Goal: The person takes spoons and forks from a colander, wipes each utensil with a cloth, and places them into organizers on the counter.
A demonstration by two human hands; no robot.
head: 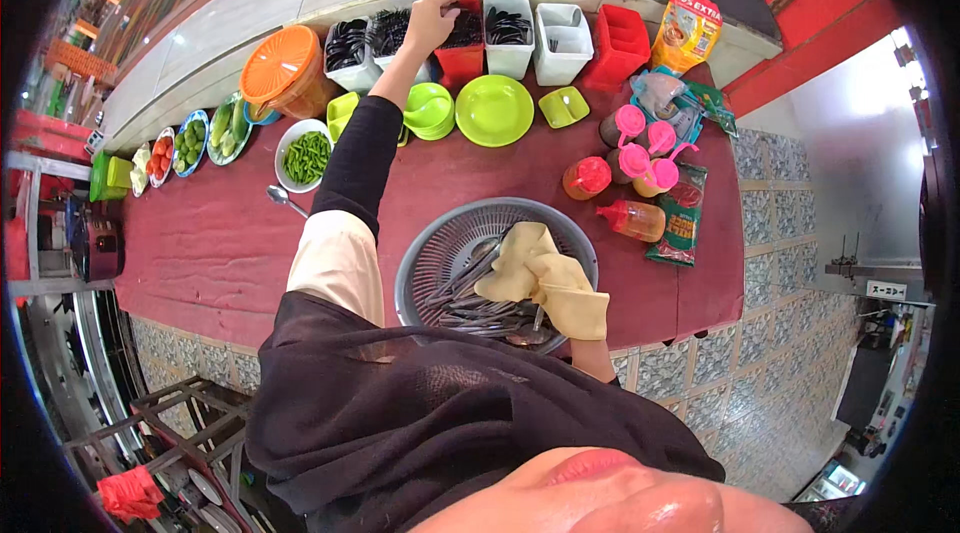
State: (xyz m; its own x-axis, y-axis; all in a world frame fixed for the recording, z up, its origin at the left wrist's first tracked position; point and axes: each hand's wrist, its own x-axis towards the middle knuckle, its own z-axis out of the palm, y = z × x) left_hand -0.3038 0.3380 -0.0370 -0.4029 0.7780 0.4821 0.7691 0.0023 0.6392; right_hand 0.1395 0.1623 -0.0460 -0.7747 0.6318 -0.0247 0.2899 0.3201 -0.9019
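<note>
My left hand [431,21] reaches to the far side of the table, over the rims of a white cutlery holder and a red cutlery holder [460,64]. Its fingers are bent; whether they grip anything is hidden. A cream cloth [574,297] drapes over my right hand [555,285], which is bunched in it above a grey plastic basket [420,255]. Metal spoons and forks [480,319] lie in the basket, some against the cloth. Dark cutlery fills the holder [347,45] at left and another white holder [508,57] at right.
Green plates [495,111], a bowl of green chillies [306,156] and an orange-lidded tub [281,68] stand beyond the basket. Vegetable plates line the far left. Pink-capped sauce bottles [634,162] and a sauce pouch [679,218] are at right. A spoon [279,195] lies near my left sleeve.
</note>
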